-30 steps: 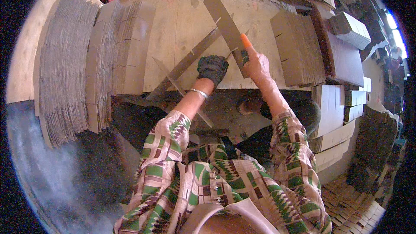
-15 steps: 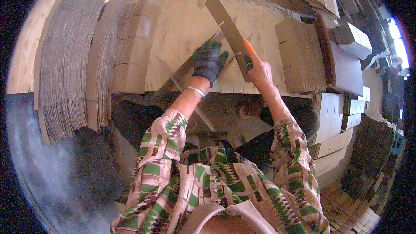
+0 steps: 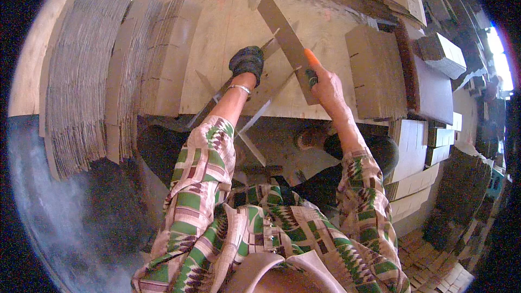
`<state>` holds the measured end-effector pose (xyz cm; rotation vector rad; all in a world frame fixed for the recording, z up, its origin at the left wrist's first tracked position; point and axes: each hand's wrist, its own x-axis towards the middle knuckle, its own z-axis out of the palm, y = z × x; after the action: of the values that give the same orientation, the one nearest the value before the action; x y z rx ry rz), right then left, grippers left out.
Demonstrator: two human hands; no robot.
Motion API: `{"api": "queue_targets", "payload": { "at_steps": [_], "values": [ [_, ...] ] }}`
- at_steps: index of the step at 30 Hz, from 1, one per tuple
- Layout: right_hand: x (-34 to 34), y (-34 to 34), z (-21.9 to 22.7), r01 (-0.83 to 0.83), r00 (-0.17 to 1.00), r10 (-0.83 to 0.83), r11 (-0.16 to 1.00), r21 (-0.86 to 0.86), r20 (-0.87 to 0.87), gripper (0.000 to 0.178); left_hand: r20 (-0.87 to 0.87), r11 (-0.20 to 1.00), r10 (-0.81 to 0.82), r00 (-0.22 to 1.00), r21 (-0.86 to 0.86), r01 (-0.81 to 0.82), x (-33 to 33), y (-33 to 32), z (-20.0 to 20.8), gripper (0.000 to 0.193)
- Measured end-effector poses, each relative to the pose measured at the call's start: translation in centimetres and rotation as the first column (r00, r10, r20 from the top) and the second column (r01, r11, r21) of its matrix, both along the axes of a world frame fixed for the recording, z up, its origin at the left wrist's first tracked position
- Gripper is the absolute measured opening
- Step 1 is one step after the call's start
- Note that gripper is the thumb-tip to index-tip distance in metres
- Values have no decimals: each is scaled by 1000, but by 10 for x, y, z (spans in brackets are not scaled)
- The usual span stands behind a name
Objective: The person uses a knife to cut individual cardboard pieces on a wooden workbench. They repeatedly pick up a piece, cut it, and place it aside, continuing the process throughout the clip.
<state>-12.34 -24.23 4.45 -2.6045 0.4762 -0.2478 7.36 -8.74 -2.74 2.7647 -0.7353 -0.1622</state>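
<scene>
My right hand, with an orange cover on one finger, grips a long flat cardboard strip near its lower end. That strip slants up and to the left over the table. My left hand, in a dark glove, is closed over a second cardboard strip, which runs diagonally beneath it; its fingertips are hidden. Further narrow strips cross under my hands, among them a pale strip seen on edge. A lower crossing strip sticks out past the table's near edge.
Tall rows of stacked cardboard strips stand on the left, with a shorter stack beside them. On the right is another stack, next to a brown box. All this surrounds a wooden tabletop.
My left hand has drawn back slightly leftward and its spread fingers have closed. The crossing strips beneath have shifted. My right hand and its strip have hardly moved.
</scene>
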Motion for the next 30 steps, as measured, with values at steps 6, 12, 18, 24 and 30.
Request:
{"api": "queue_targets", "payload": {
  "at_steps": [6,12,18,24,30],
  "values": [
    [-2,8,13,23,994,-22,1000,11,-105,88,-48,1000,6,999,16,-5,6,0,2,34],
    [13,21,-6,17,978,-33,997,-76,-208,89,-62,999,-2,998,50,5,1,-4,7,34],
    [19,21,-8,-17,980,-8,992,-125,-197,89,-133,1000,10,991,15,-8,10,2,7,33],
    [10,17,-19,-31,979,-1,988,-153,-204,89,-120,999,-13,993,33,17,6,-5,5,37],
    [22,13,-29,-75,937,18,986,-150,-348,88,-61,999,-2,998,-32,0,-3,-1,17,38]
  ]
}}
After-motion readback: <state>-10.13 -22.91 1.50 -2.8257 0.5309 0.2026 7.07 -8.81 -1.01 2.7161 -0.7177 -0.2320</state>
